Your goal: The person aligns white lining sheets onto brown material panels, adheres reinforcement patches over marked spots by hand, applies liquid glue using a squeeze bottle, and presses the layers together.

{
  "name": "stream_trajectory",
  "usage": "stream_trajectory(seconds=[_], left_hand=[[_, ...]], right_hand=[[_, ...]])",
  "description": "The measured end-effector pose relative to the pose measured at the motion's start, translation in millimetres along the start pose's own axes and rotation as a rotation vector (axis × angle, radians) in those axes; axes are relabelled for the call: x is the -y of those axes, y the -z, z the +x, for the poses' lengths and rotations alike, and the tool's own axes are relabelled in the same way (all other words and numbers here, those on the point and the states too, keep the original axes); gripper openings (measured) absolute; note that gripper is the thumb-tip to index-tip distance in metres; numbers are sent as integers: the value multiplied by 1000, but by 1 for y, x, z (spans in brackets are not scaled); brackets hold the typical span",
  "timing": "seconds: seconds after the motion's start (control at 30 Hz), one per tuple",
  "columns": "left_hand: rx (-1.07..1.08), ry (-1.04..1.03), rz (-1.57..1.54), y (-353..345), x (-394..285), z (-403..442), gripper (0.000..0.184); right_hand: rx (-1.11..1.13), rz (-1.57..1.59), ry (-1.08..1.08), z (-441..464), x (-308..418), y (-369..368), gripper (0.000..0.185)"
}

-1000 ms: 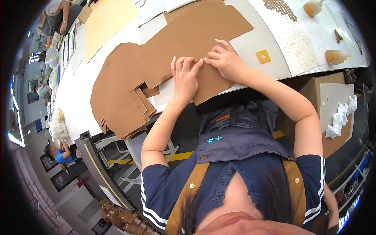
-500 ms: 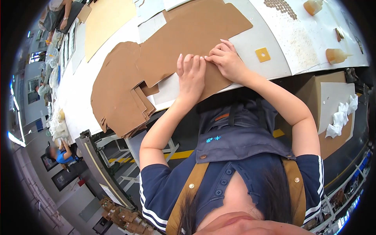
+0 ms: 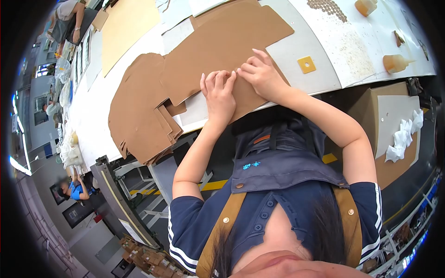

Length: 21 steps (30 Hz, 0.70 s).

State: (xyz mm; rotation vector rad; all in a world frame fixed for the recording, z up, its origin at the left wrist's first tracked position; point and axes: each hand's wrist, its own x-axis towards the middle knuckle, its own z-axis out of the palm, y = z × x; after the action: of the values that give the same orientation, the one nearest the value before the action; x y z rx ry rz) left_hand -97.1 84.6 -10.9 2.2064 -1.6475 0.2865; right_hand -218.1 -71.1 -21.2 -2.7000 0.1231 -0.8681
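A large brown sheet [image 3: 213, 51] lies on the white table, one part of it reaching the near edge beneath my hands. On that part rests my left hand [image 3: 219, 95], its fingers bent and the thumb and fingertips close together on the sheet's surface. Just right of it, my right hand [image 3: 262, 76] pinches at the same spot, fingers curled and one finger raised. The fingertips of both hands nearly touch. Whatever tiny piece may be between them is too small to make out. A stack of brown sheets [image 3: 139, 111] lies to the left.
A yellow square with a hole [image 3: 306, 65] lies right of the brown sheet. Farther right are small brown discs [image 3: 329, 9] and two glue bottles, one near the edge [image 3: 395, 63]. White crumpled pieces [image 3: 402, 139] sit on a box below. Other people are at the far left.
My left hand has moved slightly left from its place half a second ago, and its fingers have spread a little from the right hand. The view has shifted slightly.
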Motion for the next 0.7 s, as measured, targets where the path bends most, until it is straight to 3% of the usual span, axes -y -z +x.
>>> stream_trajectory(seconds=[0.1,0.2,0.33,0.7], left_hand=[[10,-52,60,1,-4,1,41],[24,-74,78,4,-2,4,42],[1,-17,-11,1,3,5,43],[47,-144,-211,2,44,27,50]], right_hand=[[128,-244,166,10,5,1,18],[113,-152,208,12,-7,4,16],[72,236,-140,5,-22,1,15],[7,184,-132,3,-18,-4,12]])
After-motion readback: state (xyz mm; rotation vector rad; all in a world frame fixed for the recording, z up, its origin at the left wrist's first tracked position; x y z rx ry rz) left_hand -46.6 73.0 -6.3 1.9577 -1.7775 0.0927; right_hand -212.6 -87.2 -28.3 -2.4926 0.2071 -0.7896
